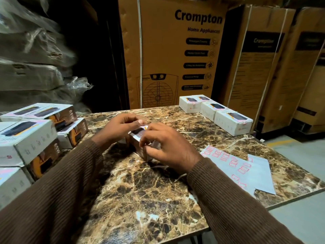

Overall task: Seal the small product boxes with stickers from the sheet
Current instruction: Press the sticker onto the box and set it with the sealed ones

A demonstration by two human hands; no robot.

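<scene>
Box in hand: I am holding one small product box [140, 147] at the middle of the marble table [140, 191], with one end turned towards me

Left hand: my left hand [121, 127] is curling over the far top edge of the box, thumb and fingertips drawn close together; a pale bit showing at the thumb is probably a sticker, though I cannot tell for certain

Right hand: my right hand [165, 147] is gripping the near end of the box, fingers bent round its upper corner and steadying it against the table

Sticker sheet: the sheet [235, 166] is lying flat to my right, near the box but apart from it, with rows of red-outlined stickers remaining and some gaps

Sealed pile: three white boxes [216, 110] are sitting in a row at the far right corner, each showing a small red tab at an edge

Waiting pile: more boxes [35, 131] are stacked at my left, touching one another

Doing it well: I am judging that the sticker should straddle the flap seam evenly, half on the lid and half on the side, and be rubbed down from the fold outward while the right hand is keeping the flap closed

Risk: I am expecting a crooked or creased sticker if the box is sliding on the smooth stone
</scene>
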